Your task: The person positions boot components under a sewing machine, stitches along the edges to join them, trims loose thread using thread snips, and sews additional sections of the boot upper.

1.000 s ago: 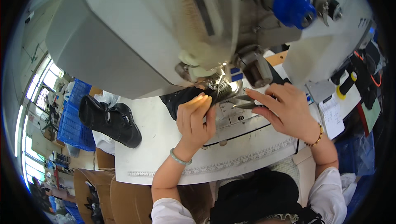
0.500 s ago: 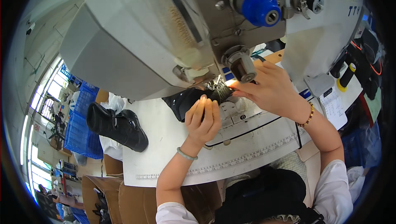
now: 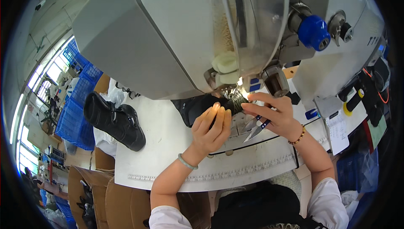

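A black shoe piece [image 3: 194,107] lies under the lit needle area of a large white sewing machine [image 3: 168,39]. My left hand [image 3: 211,130] is closed at its near edge, fingertips pressed together on it. Just to the right, my right hand [image 3: 273,113] has thread snips [image 3: 256,130] in its palm, their blades pointing down to the left. Its thumb and index finger reach toward the dark threads [image 3: 236,99] at the needle. Whether those fingertips pinch a thread is too small to tell.
A finished-looking black boot [image 3: 115,121] stands at the left of the white table [image 3: 168,174]. Blue crates [image 3: 78,117] and cardboard boxes [image 3: 130,201] are beyond and below it. At the right are a yellow-and-black thread spool [image 3: 353,102] and a paper sheet [image 3: 338,132].
My right hand has drawn back from behind the machine's tension part toward me, and the snips now show in it. My left hand stays on the black piece. The whole view has shifted.
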Available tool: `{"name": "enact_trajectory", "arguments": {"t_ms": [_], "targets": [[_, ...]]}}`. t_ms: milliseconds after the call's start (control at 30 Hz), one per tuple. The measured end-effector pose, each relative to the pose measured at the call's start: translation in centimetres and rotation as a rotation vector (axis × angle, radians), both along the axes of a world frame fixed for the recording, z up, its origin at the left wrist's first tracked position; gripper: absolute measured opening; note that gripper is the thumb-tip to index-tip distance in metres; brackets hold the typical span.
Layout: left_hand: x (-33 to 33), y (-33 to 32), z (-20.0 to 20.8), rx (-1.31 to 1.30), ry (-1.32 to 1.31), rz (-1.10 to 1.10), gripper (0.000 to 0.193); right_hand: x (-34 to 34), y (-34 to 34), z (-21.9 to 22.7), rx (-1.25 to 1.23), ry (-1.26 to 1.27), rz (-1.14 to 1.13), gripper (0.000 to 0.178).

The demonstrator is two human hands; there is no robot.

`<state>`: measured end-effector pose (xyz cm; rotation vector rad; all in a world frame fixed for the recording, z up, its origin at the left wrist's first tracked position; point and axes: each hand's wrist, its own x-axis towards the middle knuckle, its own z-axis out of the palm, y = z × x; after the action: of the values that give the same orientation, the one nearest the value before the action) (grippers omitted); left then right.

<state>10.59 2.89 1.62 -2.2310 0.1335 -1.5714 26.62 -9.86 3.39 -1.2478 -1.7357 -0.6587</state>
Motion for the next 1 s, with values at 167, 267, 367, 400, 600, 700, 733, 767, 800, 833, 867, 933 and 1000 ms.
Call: {"name": "enact_trajectory", "arguments": {"t_ms": [167, 267, 367, 400, 600, 700, 733, 767, 800, 833, 867, 933, 1000], "targets": [[-0.4, 0.2, -0.1, 0.039, -0.01, 0.028, 0.009, 0.4, 1.6, -1.3, 0.105, 0.017, 0.112, 0.047], [-0.6, 0.3, -0.1, 0.084, -0.005, 0.054, 0.009, 0.5, 1.6, -1.6, 0.092, -0.019, 0.105, 0.046], [-0.3, 0.5, 0.0, 0.086, -0.01, 0.032, 0.01, 0.4, 1.6, -1.5, 0.073, 0.018, 0.117, 0.04], [-0.2, 0.5, 0.0, 0.085, -0.012, 0.035, 0.01, 0.5, 1.5, -1.6, 0.072, 0.015, 0.12, 0.04], [0.2, 0.5, 0.2, 0.046, -0.018, 0.048, 0.012, 0.1, 1.4, -1.0, -0.031, 0.164, 0.125, 0.032], [0.3, 0.5, 0.2, -0.008, -0.04, 0.024, 0.013, -0.2, 1.5, -0.7, -0.04, 0.231, 0.115, 0.033], [0.3, 0.5, 0.1, -0.031, -0.048, 0.018, 0.014, -0.4, 1.5, -0.7, -0.049, 0.218, 0.082, 0.033], [0.2, 0.4, 0.1, -0.055, -0.056, 0.011, 0.014, -0.5, 1.5, -0.7, -0.057, 0.204, 0.05, 0.033], [0.2, 0.3, 0.2, -0.056, -0.061, 0.009, 0.014, -0.6, 1.4, -0.9, -0.059, 0.199, 0.048, 0.033], [0.2, 0.2, 0.3, -0.072, -0.052, -0.002, 0.013, -0.6, 1.4, -1.2, 0.032, 0.113, 0.057, 0.034], [0.2, 0.1, 0.4, -0.088, -0.043, -0.013, 0.013, -0.7, 1.4, -1.4, 0.122, 0.028, 0.066, 0.034], [-0.1, -0.2, 0.6, -0.108, -0.016, 0.002, 0.013, -0.9, 1.2, -1.4, 0.104, 0.015, 0.06, 0.038], [-0.4, -0.3, 0.8, -0.133, 0.019, 0.015, 0.014, -0.8, 0.9, -1.7, 0.054, 0.037, 0.034, 0.042]]}}
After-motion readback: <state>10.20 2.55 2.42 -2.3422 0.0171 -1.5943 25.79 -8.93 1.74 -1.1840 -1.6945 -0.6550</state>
